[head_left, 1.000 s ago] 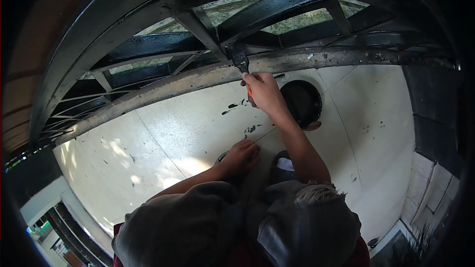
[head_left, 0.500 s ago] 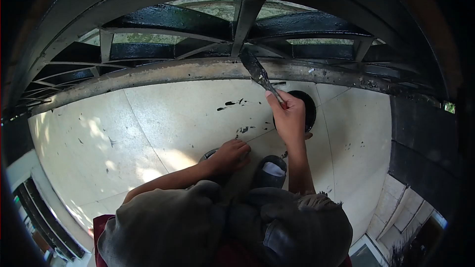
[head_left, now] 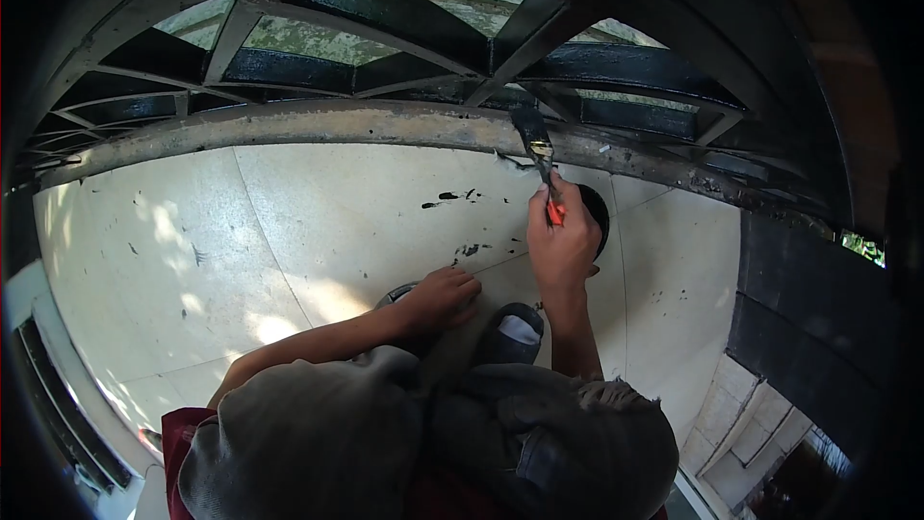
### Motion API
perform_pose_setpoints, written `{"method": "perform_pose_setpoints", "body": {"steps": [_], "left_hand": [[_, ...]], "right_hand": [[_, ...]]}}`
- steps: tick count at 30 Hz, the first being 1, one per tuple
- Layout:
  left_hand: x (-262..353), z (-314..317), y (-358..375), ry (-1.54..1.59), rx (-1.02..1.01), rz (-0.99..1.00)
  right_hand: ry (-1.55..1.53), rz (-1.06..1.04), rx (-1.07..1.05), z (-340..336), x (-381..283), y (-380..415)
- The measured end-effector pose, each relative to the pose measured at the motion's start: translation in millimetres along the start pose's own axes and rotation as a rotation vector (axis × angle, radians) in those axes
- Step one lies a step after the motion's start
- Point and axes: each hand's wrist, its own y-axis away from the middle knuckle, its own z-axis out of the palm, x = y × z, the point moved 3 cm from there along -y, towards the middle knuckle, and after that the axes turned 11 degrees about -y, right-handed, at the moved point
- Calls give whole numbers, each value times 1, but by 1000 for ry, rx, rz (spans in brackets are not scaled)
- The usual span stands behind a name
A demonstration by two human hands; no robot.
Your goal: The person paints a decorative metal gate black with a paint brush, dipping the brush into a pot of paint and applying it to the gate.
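My right hand point(head_left: 563, 241) grips a paintbrush point(head_left: 537, 143) by its red-orange handle. The brush's black, paint-covered bristles point away from me and overlap the worn bottom rail point(head_left: 337, 125) of a dark metal gate point(head_left: 414, 24). Partly hidden behind my right hand is a round black paint container point(head_left: 599, 212). My left hand point(head_left: 441, 299) holds nothing and hangs loosely above my left shoe, its fingers slightly bent and a gap showing by the thumb.
Pale floor tiles point(head_left: 318, 202) carry several black paint smears point(head_left: 448, 198) left of the brush. My right shoe point(head_left: 520, 327) stands between my hands. Dark panels point(head_left: 799, 327) border the floor at right.
The paintbrush has shifted slightly right along the rail and now points more directly away from me. My right hand has turned with it, and the view has tilted slightly.
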Motion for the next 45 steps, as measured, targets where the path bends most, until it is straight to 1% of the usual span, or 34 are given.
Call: {"method": "perform_pose_setpoints", "body": {"steps": [1, 2, 4, 5, 6, 8, 9, 11, 12, 14, 15, 16, 18, 19, 22, 23, 24, 26, 27, 29, 30, 32, 33, 36, 37, 38, 40, 41, 43, 44, 45], "left_hand": [[1, 0, 0, 3, -1, -1], [2, 0, 0, 10, 1, 2], [4, -1, -2, 1, -27, -11], [3, -2, -3, -2, -24, -4], [2, -4, -3, -12, -37, 2], [2, -1, 0, -12, -56, -1], [2, -3, -1, -5, -47, -14], [5, -1, 0, 9, -42, -26], [5, 0, 1, -3, -47, -11], [-1, -2, -4, -27, -42, 4], [-2, -2, -1, -14, -45, -6], [-1, 0, 1, 2, -48, -13], [0, 1, 0, -4, -43, -8], [1, 1, -1, -15, -39, -4], [2, 0, -2, -2, -55, -14], [1, 0, -1, -2, -55, -10], [0, -1, -1, 0, -45, 2], [-3, 0, 0, 3, -32, 6], [-2, -2, 0, 4, -38, 0], [1, -3, -1, 19, -44, -15], [1, -3, -1, 11, -46, -6], [-2, -2, -1, -4, -37, -9], [-3, -3, 0, -3, -28, 5], [-1, 0, 1, 12, -5, 5], [0, -1, 1, 12, 9, 2], [0, 1, 1, 13, 14, -5], [-3, 4, 4, -9, 34, 21], [-2, 4, 7, -7, 35, 10], [-4, 4, 7, -19, 42, 20], [-3, 5, 8, -17, 43, 11], [-2, 5, 7, -20, 47, 26]], "right_hand": [[-19, -56, 7, 1, -6, -8], [-11, -55, 5, 4, -6, -13], [141, -1, -142, 12, -8, -20], [150, 51, -145, 6, -14, -19], [149, 46, -138, 4, -18, -20], [-45, 15, -29, -2, -22, -17], [-41, 19, -31, 3, -19, -18], [83, -63, -136, 21, -9, -19], [85, -62, -133, 18, -8, -15], [108, 24, 18, 8, -1, -12], [80, 1, 123, 7, 2, -11], [83, 6, 119, 11, 4, -8], [147, -77, 64, 24, 1, -5], [109, -153, 44, 28, -2, -3], [46, -91, 100, 16, -3, -6], [146, -63, 112, 14, 8, -4], [147, -67, 112, 9, 6, -3], [214, -3, 25, 4, -2, 3], [216, 1, 14, 7, -4, -1], [182, -113, 64, 12, -11, -11], [186, -110, 50, 9, -14, -9], [498, 100, -159, 10, -10, -13], [492, 94, -168, 12, -13, -16], [449, -93, -100, 11, -22, -16], [620, -41, -221, 17, -16, -20], [619, -47, -228, 14, -19, -19], [789, -29, -374, 10, -33, -19], [785, -32, -385, 12, -39, -20], [864, -158, -392, 20, -48, -25], [862, -160, -400, 25, -46, -24], [977, -261, -445, 32, -44, -24]]}}
